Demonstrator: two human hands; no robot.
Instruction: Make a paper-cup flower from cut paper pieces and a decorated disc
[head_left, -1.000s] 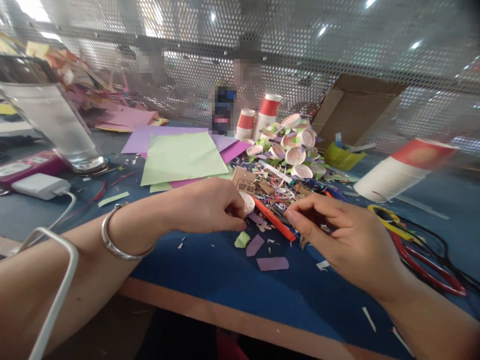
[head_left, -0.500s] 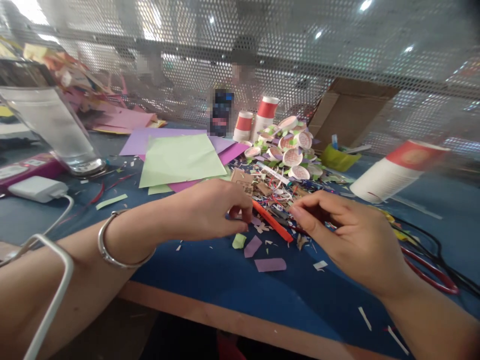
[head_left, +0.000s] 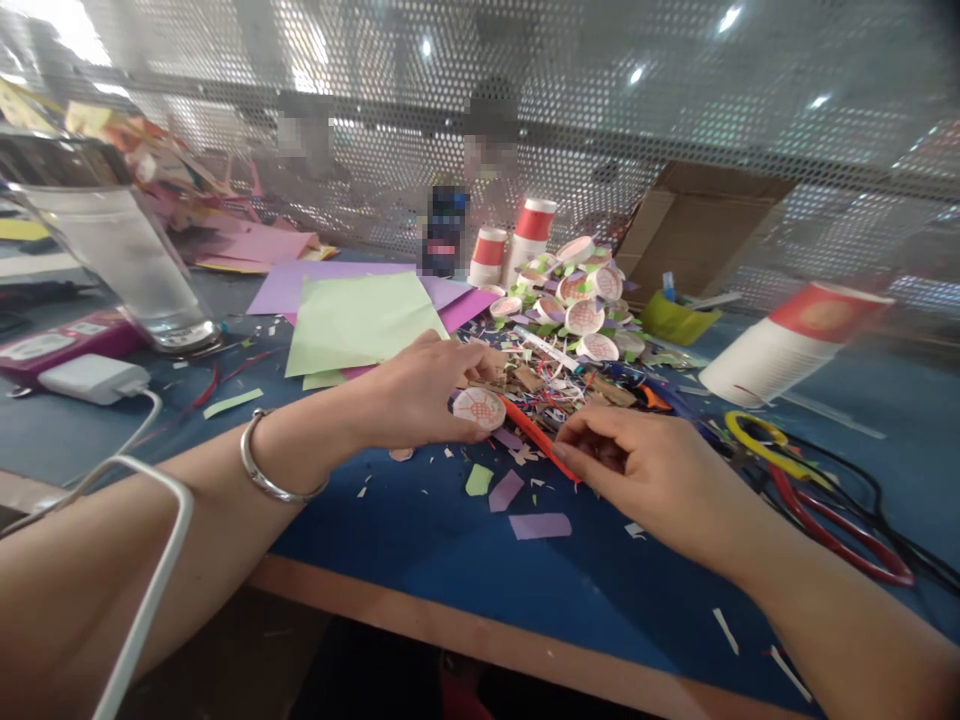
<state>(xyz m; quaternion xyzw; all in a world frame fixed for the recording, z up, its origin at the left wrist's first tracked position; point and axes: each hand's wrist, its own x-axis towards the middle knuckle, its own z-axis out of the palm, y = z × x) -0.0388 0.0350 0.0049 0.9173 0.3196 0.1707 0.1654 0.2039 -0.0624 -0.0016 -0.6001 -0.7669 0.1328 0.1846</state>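
Observation:
Between the thumb and fingers of my left hand (head_left: 420,395) is a small round white cup bottom (head_left: 480,409) with a red pattern drawn on it. My right hand (head_left: 652,465) is closed in a pinch over the lower end of an orange stick-like tool (head_left: 536,432) lying on the table. Whether the fingertips grip that tool or something small is hidden. Behind both hands spreads a heap of paper and cardboard scraps (head_left: 555,395), with a white pen (head_left: 549,350) on it. Green and purple paper pieces (head_left: 540,526) lie just in front.
Similar round cup bottoms (head_left: 585,317) are piled at the back. Stacked paper cups (head_left: 795,340) stand right, near yellow and red-handled scissors (head_left: 840,530). Left are green paper sheets (head_left: 360,320), a tilted-looking glass of water (head_left: 142,260) and a white charger (head_left: 94,378). A white cable (head_left: 161,560) crosses my left forearm.
The round cup bottom now shows in my left hand, which has turned and opened towards view. My right hand has moved left and down onto the orange tool's end, uncovering the scissors' yellow handle.

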